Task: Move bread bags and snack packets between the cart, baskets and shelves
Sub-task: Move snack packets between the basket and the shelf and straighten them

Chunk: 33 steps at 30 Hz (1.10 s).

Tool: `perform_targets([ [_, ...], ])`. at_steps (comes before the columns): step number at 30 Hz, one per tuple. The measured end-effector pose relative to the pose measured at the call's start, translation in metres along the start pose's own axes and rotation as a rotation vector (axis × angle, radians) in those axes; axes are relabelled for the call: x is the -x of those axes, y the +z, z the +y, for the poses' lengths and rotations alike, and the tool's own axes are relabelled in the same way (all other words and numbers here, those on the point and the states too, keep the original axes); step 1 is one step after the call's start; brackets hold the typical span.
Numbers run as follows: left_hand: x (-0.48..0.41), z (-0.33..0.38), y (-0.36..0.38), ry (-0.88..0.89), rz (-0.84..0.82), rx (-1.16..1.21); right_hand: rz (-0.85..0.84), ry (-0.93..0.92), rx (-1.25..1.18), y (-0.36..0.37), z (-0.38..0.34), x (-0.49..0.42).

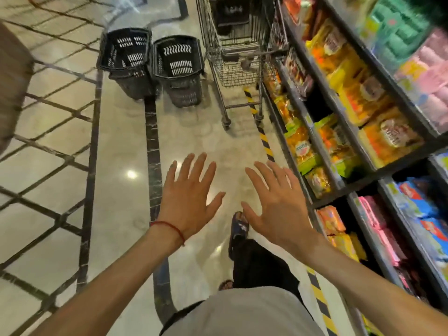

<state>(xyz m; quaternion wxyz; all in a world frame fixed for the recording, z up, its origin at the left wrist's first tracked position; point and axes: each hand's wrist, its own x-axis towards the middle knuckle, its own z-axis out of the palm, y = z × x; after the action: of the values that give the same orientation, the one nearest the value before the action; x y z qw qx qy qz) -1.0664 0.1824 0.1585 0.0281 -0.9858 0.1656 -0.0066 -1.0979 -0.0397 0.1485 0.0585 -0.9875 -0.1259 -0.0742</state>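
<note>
My left hand [191, 195] and my right hand [276, 202] are stretched out over the floor, palms down, fingers spread, holding nothing. Ahead stands a metal shopping cart [232, 69] close against the shelves [339, 146]. Left of the cart sit two black plastic baskets [126, 57] [178, 66], side by side on the floor; both look empty. Orange and yellow bread bags [388, 137] and snack packets [303, 151] fill the shelf rows on the right. Pink and blue packets [412, 214] lie on the nearer shelves.
A yellow-black hazard stripe [265, 144] runs along the foot of the shelves. A dark marble strip [152, 146] crosses the glossy floor. My sandalled foot [238, 229] shows below the hands. A brown object [12, 81] stands at the left edge.
</note>
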Motion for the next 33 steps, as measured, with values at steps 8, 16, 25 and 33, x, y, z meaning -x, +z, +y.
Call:
perform_targets([
  [8, -0.160, -0.112, 0.009, -0.163, -0.053, -0.047, -0.045, -0.102, -0.053, 0.045, 0.017, -0.228],
  [16, -0.295, -0.210, 0.015, -0.277, -0.077, -0.001, -0.094, -0.241, -0.017, 0.065, 0.016, -0.439],
  [25, -0.431, -0.395, 0.052, -0.324, -0.073, 0.021, -0.092, -0.279, 0.011, 0.120, -0.054, -0.658],
  [33, -0.544, -0.578, 0.058, -0.365, -0.111, 0.067, -0.142, -0.286, 0.019, 0.155, -0.142, -0.841],
])
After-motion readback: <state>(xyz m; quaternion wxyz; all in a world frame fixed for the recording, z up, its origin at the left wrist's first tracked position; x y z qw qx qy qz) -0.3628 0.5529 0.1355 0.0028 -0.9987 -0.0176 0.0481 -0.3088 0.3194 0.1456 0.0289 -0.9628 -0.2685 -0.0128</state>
